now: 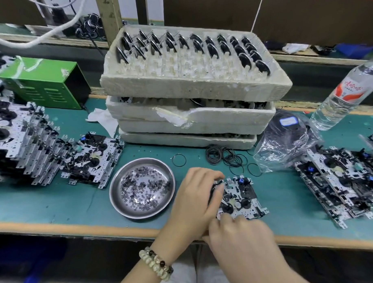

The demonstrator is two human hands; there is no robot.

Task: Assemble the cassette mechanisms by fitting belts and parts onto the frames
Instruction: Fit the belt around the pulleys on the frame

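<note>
Green bench mat (56, 201), factory line, wooden lip along the near edge.

Frame (244, 199) in work lies flat on the mat near that lip, dead ahead. Long axis roughly left-right, slightly skewed.

Left hand (196, 196) is over the frame's left end, fingers curled down around that edge and clamped on it. Can't see if a belt or part is under the fingertips. Right hand (239, 234) sits at the frame's near edge, fingertips touching or just short of it. It's motion-blurred, so can't tell whether it's pinching anything.

Key geometry:
- Loose belts (226, 155) lie just beyond the frame's far edge.
- A single belt (179, 160) sits off to their left.
- Left hand is nearer both; right hand would have to reach across the frame.
- My read: a part is being seated on the left end now, and the left is busy steadying, so the next belt pick is awkward.

Further out:
- Steel dish (120, 198) of small washers is just left of the left hand.
- Stacked foam trays (191, 120) sit behind the belts, the top one holding flywheels (248, 52).
- Frame stacks stand on the left (33, 146) and the right (341, 186).
- Plastic bag (287, 142) and water bottle (344, 93) are at right rear.
- Green box (44, 82) is at left rear.
</note>
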